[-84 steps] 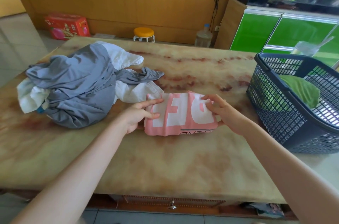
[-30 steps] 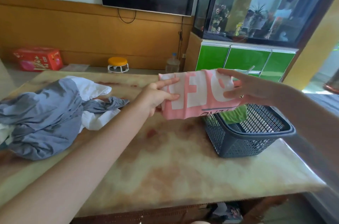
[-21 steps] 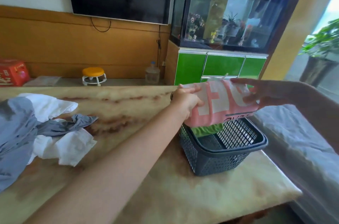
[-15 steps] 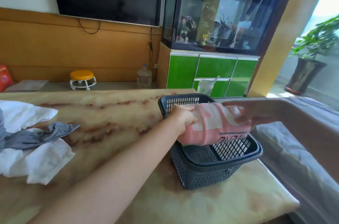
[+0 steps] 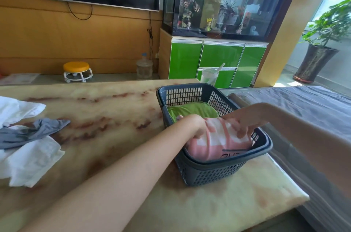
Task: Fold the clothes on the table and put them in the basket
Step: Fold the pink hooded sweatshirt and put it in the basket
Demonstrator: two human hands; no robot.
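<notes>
Left hand grips the folded pink shirt at one end; right hand seems to pinch the other, thumb hidden. It lies low in the basket, partly on the green top. Releasing unevenly could let the fold spring open. Long axis runs left-to-right, printed edge toward the near rim.
</notes>
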